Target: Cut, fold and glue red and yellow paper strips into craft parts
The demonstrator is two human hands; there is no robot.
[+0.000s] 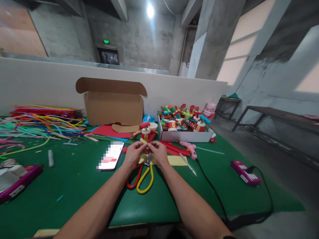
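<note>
My left hand (134, 153) and my right hand (159, 152) meet at the middle of the table, fingertips pinched together on a small pale-yellow piece (143, 141), mostly hidden by the fingers. Just below them lie scissors (145, 177) with one red and one yellow handle, blades pointing away from me. A pale-yellow strip (177, 160) runs flat under the hands and the scissors. Directly beyond the fingertips stands a small figure (146, 133) with a red-and-white cup body and coiled arms. Red strips (174, 148) lie to the right of the hands.
A phone (111, 156) lies left of my hands. To the right are a pen (188, 165), a pink glue gun (189, 148) with its cord, and a purple power strip (246, 173). Behind stand a white box (186, 136) of figures and a cardboard box (114, 108). Colourful strips (42, 122) pile at left.
</note>
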